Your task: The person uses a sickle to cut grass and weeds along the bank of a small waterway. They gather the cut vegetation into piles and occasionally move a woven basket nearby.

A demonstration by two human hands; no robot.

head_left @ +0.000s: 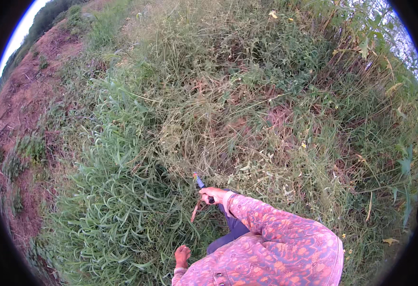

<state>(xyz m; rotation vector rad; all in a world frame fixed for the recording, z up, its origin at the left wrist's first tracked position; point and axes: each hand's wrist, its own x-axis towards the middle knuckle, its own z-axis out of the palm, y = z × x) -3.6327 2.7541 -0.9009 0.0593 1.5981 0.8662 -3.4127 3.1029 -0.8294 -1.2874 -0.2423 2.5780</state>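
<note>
My right hand (210,196) is closed around a hand tool (199,181) with a blue part beyond the fingers and a black end below them. A narrow brown piece (195,211) slants down from beneath this hand; whether it belongs to the tool is unclear. Lower down, my left hand (182,254) is curled low over green grass (123,211), and its inner side is hidden. Flattened dry grass (201,139) lies just beyond the tool. A patterned sleeve covers my right arm, and a dark trouser leg (232,228) shows beneath it.
Leafy weeds (280,53) stand at the top, with taller plants (370,39) at the upper right. Reddish bare soil (19,103) with dry stalks slopes along the left. Tangled grass and small yellow flowers (303,145) spread to the right.
</note>
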